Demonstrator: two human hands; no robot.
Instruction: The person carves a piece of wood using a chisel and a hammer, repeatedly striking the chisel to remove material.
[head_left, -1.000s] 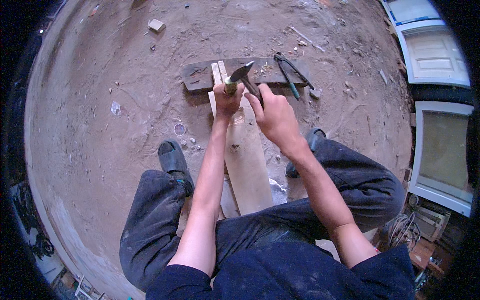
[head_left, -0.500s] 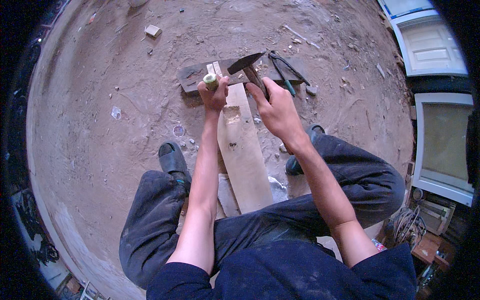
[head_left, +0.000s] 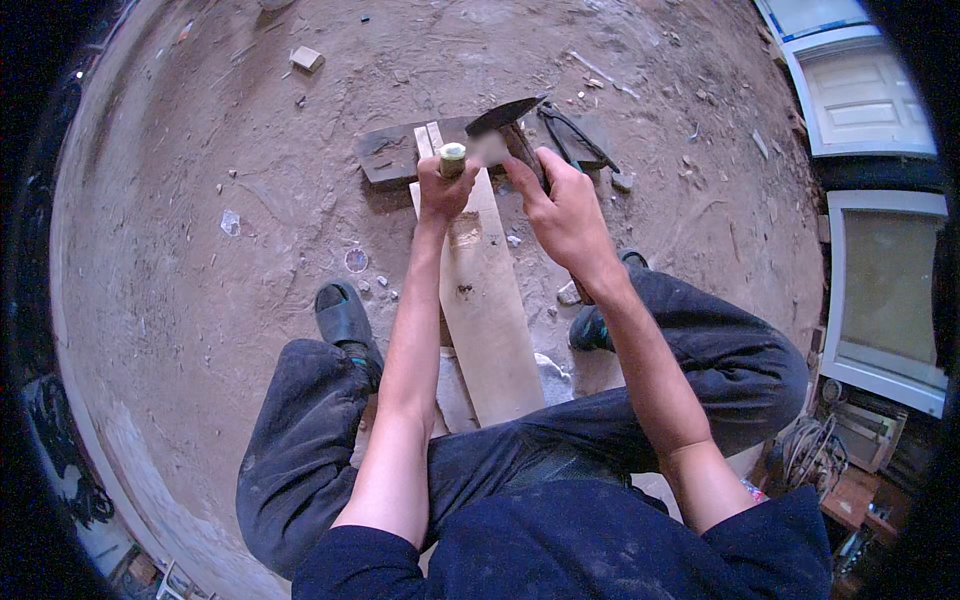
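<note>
My left hand (head_left: 443, 195) is wrapped round the handle of a chisel (head_left: 452, 157), whose pale round end points up; its blade is hidden beneath the fist. Just to the right, my right hand (head_left: 568, 215) grips the wooden handle of a hammer (head_left: 506, 115). The dark hammer head is raised beside the chisel's top, apart from it. Below both hands a pale wooden board (head_left: 492, 320) runs from between my legs to a dark plank (head_left: 385, 162). A rough notch (head_left: 466, 233) is cut into the board near my left wrist.
Long-handled pincers (head_left: 584, 140) lie on the dark plank's right end. My sandalled feet flank the board. Wood chips and a small block (head_left: 307, 59) are scattered over the dirt floor. White framed panels (head_left: 886, 300) stand along the right, above a coil of cable (head_left: 812, 450).
My left hand has shifted right with the chisel, its handle end now closer to the hammer. My right hand and the hammer have moved slightly right.
</note>
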